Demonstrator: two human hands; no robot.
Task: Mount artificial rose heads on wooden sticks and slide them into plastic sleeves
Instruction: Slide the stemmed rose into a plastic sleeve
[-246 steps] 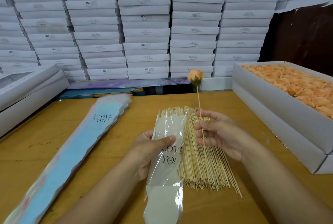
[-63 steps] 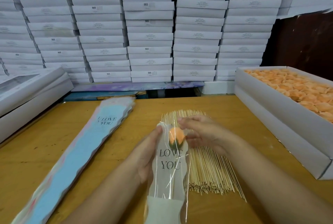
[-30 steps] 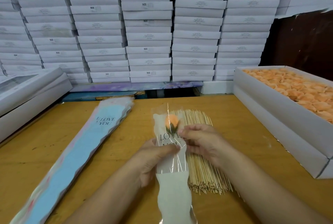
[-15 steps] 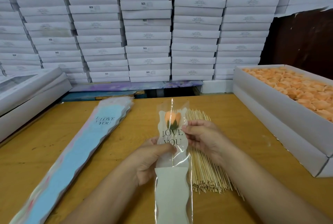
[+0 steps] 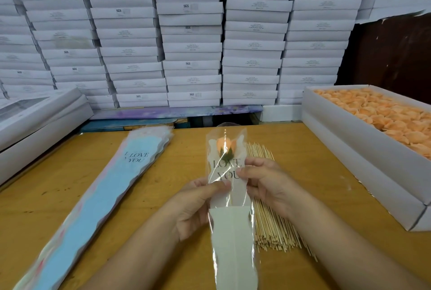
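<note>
— Where's the rose (image 5: 224,145)?
— Inside the plastic sleeve (image 5: 229,198), near its top, above the worktop (image 5: 58,196).
— And the fingers?
— Left hand (image 5: 198,205) and right hand (image 5: 268,184) both pinch the sleeve, over the sticks (image 5: 272,219).

Two bare forearms, left hand (image 5: 196,205) and right hand (image 5: 268,184), no sleeves or rings.

bare wooden table (image 5: 303,161) shows between the pile of wooden sticks (image 5: 270,215) and the open box of orange rose heads (image 5: 363,150), whose tall white wall closes the right side. left, the stack of blue sleeves (image 5: 112,191) lies diagonal, bare wood either side. stacked white boxes (image 5: 191,40) wall off the back; more boxes (image 5: 35,124) crowd the far left.
</note>
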